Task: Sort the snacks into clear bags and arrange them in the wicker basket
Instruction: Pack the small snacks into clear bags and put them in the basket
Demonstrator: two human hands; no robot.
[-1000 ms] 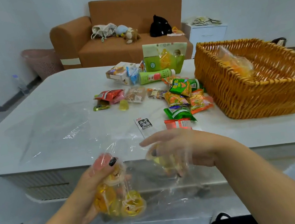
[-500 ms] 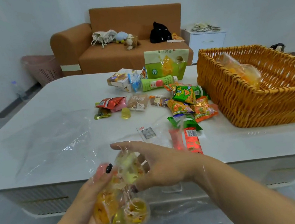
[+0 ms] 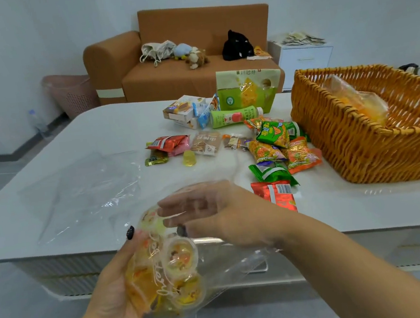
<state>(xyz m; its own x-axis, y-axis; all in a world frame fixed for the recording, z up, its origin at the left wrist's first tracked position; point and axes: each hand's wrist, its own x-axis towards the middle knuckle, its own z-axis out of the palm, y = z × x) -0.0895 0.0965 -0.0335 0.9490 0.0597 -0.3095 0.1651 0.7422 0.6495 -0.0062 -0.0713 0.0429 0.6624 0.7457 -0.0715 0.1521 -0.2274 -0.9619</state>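
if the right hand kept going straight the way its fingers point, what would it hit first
The right hand points left across the top of the clear bag of jelly cups held by the left hand. Beyond the bag's film it would likely meet the left thumb, though depth is unclear.

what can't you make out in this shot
Head view, the only one:
- Right hand fingertips: motion-blurred and veiled by the clear bag, so its grip is unclear.
- Number of jelly cups in the bag: they overlap, and the left hand covers some.
- Contents of the wicker basket: mostly hidden by its near wall.
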